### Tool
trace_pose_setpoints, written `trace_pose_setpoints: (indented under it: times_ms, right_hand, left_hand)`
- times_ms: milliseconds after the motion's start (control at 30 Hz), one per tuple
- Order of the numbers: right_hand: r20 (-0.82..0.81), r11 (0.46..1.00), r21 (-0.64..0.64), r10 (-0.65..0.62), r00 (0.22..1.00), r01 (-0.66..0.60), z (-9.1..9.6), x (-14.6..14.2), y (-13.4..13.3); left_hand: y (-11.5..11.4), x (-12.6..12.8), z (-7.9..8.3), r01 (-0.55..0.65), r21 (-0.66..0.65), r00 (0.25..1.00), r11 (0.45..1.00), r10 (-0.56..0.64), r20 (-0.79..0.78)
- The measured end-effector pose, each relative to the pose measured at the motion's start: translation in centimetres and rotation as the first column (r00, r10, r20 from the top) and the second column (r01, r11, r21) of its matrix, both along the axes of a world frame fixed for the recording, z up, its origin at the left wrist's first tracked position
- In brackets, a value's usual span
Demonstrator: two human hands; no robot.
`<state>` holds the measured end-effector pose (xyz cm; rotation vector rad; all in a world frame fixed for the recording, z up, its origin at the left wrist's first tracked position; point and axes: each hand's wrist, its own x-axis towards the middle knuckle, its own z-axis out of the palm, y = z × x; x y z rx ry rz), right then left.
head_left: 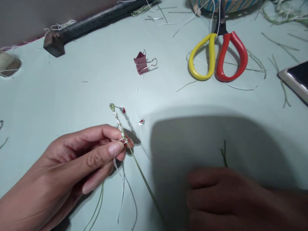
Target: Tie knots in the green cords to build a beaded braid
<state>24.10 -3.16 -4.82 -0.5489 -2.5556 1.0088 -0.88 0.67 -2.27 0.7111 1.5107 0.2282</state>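
Observation:
My left hand [79, 166] pinches a thin braided cord [118, 123] of green and white threads with small red bits, thumb and forefinger closed on its lower end. The cord rises to a small green loop [112, 106]; loose green and white strands [125, 189] hang below the fingers. My right hand [231, 199] lies low at the right in shadow, fingers curled together over the table, with short green threads [224, 154] sticking up just beyond it. Whether it grips them is hidden.
Scissors with one yellow and one red handle [218, 56] lie at the back. A pink binder clip [141, 62] sits mid-table, a tiny red-white bead [141, 121] near the cord. A dark bar [91, 24] crosses back left; a phone [295, 78] at the right edge. Thread scraps litter the pale table [72, 89].

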Motion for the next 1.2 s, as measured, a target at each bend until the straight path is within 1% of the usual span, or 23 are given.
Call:
trace_pose_setpoints:
  times_ms: [67, 167, 233, 300, 333, 367, 400, 433, 533, 600, 667, 733, 800, 867, 967, 1033, 1100, 1200]
  right_hand:
    - [0.023, 1.0, 0.009, 0.002, 1.0, -0.002, -0.1, 0.1, 0.0]
    - [0.043, 1.0, 0.03, -0.01, 0.999, 0.008, -0.1, 0.0, -0.1]
    - [0.028, 1.0, 0.016, -0.014, 1.0, 0.014, 0.2, -0.2, -0.1]
    - [-0.018, 0.999, 0.01, -0.046, 0.999, 0.046, 0.8, -0.6, 0.1]
    - [-0.008, 0.991, 0.022, -0.129, 0.992, 0.13, 1.2, -0.8, 0.3]
    - [-0.022, 0.983, 0.052, -0.173, 0.985, 0.174, 1.6, -1.0, 0.5]
    - [0.0, 0.968, 0.081, -0.238, 0.971, 0.237, 2.0, -1.1, 0.8]
    - [-0.001, 0.959, 0.107, -0.262, 0.965, 0.261, 2.3, -1.3, 1.2]
    - [-0.009, 0.96, 0.189, -0.211, 0.977, 0.209, 3.2, -1.4, 2.4]
    - [-0.018, 0.928, 0.255, -0.276, 0.961, 0.272, 3.6, -1.8, 3.1]
    - [-0.042, 0.872, 0.336, -0.364, 0.93, 0.356, 4.0, -2.5, 3.6]
    - [-0.061, 0.825, 0.418, -0.393, 0.918, 0.381, 4.3, -3.6, 4.1]
    - [-0.041, 0.8, 0.487, -0.379, 0.925, 0.349, 4.5, -4.7, 4.5]
    - [0.007, 0.798, 0.533, -0.336, 0.942, 0.281, 4.3, -5.7, 4.9]
    - [0.057, 0.797, 0.577, -0.256, 0.965, 0.178, 3.5, -6.5, 5.1]
    - [0.043, 0.777, 0.608, -0.237, 0.97, 0.163, 2.9, -6.7, 5.2]
    - [0.009, 0.759, 0.627, -0.233, 0.972, 0.176, 2.4, -6.7, 5.1]
    - [-0.042, 0.757, 0.62, -0.23, 0.972, 0.206, 2.2, -6.7, 5.2]
  left_hand:
    - [0.2, -0.9, 0.0, 0.003, 0.048, 1.0, 0.999, -0.003, -0.019]
    - [0.6, -2.1, 0.3, -0.072, 0.227, 0.993, 0.971, 0.091, -0.073]
    - [0.7, -2.4, 0.5, -0.098, 0.304, 0.986, 0.948, 0.135, -0.103]
    - [0.7, -2.5, 0.7, -0.077, 0.314, 0.989, 0.946, 0.113, -0.098]
    - [0.8, -2.5, 0.7, -0.06, 0.313, 0.993, 0.948, 0.088, -0.076]
    - [0.8, -2.4, 0.8, -0.046, 0.313, 0.997, 0.949, 0.065, -0.051]
    - [0.9, -2.3, 0.8, -0.036, 0.319, 0.999, 0.947, 0.046, -0.023]
    - [0.9, -2.2, 0.8, -0.027, 0.32, 1.0, 0.947, 0.028, 0.003]
    - [1.2, -1.9, 0.7, -0.002, 0.305, 0.999, 0.952, -0.011, 0.039]
    - [1.3, -1.6, 0.7, 0.02, 0.305, 0.998, 0.952, -0.035, 0.043]
    - [1.3, -1.5, 0.7, 0.039, 0.312, 0.997, 0.949, -0.055, 0.044]
    - [1.3, -1.6, 0.7, 0.047, 0.323, 0.996, 0.945, -0.069, 0.058]
    - [1.3, -1.9, 0.6, 0.044, 0.311, 0.995, 0.949, -0.07, 0.073]
    - [1.2, -2.3, 0.3, 0.029, 0.299, 0.992, 0.954, -0.063, 0.107]
    - [1.0, -2.8, -0.1, 0.01, 0.286, 0.982, 0.958, -0.064, 0.179]
    - [0.8, -2.9, -0.3, 0.012, 0.285, 0.978, 0.959, -0.071, 0.195]
    - [0.8, -2.9, -0.5, 0.023, 0.291, 0.981, 0.956, -0.078, 0.178]
    - [0.8, -3.0, -0.5, 0.036, 0.307, 0.986, 0.951, -0.083, 0.144]
